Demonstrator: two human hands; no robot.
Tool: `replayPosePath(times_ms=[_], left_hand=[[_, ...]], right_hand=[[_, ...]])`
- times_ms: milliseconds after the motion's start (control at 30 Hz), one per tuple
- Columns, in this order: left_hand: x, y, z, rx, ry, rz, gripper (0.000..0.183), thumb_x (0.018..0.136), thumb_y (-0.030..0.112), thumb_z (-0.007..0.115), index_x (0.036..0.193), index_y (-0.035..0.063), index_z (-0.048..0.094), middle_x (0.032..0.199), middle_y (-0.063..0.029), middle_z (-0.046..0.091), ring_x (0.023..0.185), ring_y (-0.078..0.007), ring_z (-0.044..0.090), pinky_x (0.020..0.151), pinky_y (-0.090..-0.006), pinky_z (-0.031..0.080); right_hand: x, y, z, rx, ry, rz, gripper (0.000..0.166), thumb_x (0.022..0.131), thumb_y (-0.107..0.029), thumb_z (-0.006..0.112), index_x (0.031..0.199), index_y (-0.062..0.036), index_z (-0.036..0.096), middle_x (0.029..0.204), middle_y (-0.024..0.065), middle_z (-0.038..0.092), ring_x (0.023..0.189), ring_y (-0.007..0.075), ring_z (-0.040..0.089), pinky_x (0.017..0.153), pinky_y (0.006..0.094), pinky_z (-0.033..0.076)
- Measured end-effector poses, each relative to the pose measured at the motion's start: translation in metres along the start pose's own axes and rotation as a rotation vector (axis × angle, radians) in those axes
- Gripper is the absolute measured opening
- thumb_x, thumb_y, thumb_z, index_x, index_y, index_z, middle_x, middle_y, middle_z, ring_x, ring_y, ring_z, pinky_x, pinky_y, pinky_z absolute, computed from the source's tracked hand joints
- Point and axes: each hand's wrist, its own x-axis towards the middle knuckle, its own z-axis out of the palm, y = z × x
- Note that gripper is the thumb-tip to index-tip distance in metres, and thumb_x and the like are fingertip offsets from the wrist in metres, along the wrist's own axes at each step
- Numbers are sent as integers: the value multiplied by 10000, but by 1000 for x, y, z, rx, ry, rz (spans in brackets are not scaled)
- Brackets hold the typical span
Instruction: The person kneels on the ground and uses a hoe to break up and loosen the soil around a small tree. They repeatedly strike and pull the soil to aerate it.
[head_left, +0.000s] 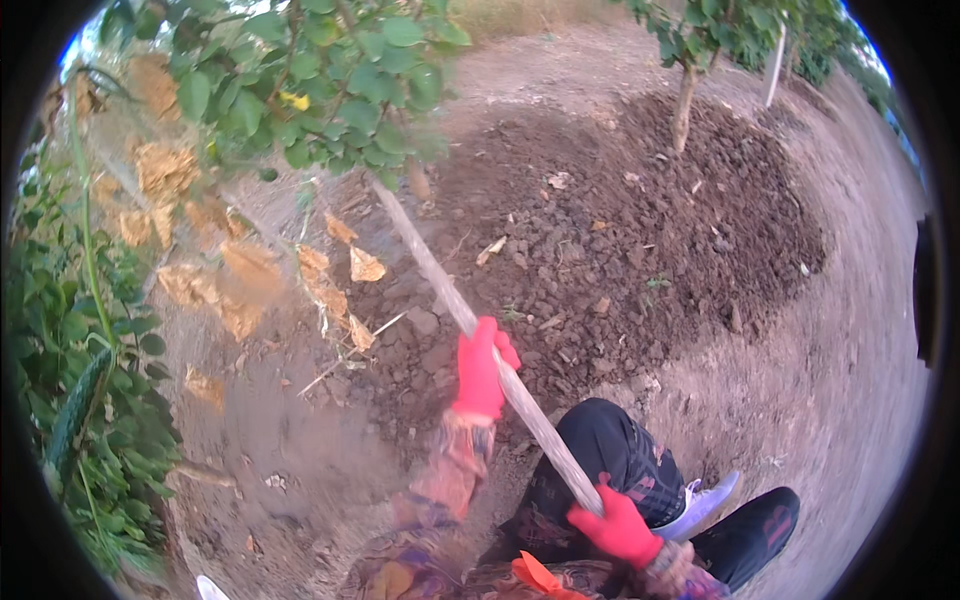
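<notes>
A long wooden handle (439, 277) runs diagonally from the leafy branches at the upper left down to the person's lap. My left hand (484, 369), in a red glove, is closed around its middle. Lower down, my right hand (619, 525), also in a red glove, grips the near end beside the dark trousers. Leaves hide the far end of the handle, so any tool head there cannot be seen. Loose, clumpy dark soil (570, 277) lies beyond and to the right of the left hand.
Green leafy branches (360, 82) hang over the handle's far end. Dry brown leaves (251, 277) hang at the left, near a green vine with a long green fruit (79, 409). A small tree trunk (684, 109) rises from the soil mound. A light shoe (701, 506) rests on the ground at right.
</notes>
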Motion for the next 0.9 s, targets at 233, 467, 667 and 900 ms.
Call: replayPosePath(times_ms=[233, 467, 667, 900], left_hand=[[-26, -44, 4, 37, 96, -272, 189, 862, 265, 549, 902, 96, 475, 614, -31, 495, 474, -169, 501, 422, -309, 429], [-94, -49, 10, -27, 195, -326, 172, 860, 240, 544, 904, 90, 472, 602, -41, 495, 419, -182, 494, 402, -312, 438], [-43, -2, -9, 69, 3, -104, 168, 877, 264, 528, 910, 102, 499, 633, 1, 503, 512, -148, 510, 461, -282, 425], [-9, -14, -47, 51, 163, -136, 224, 850, 287, 565, 868, 85, 468, 642, -22, 503, 472, -153, 502, 406, -294, 424]], right_hand=[[-30, -1, -1, 44, 71, 118, 326, 758, -248, 685, 922, 9, 569, 711, 53, 598, 699, 128, 575, 602, 313, 462], [-90, -42, -18, 199, -51, 396, 272, 817, -168, 606, 1026, -3, 550, 747, 96, 625, 669, 133, 575, 586, 313, 486], [-29, -21, 11, 106, -43, 133, 337, 787, -288, 673, 927, -6, 553, 708, 28, 591, 635, 105, 555, 564, 284, 455], [2, -3, 23, -38, -79, 148, 376, 797, -350, 641, 919, -7, 549, 742, 84, 602, 658, 187, 582, 602, 315, 458]])
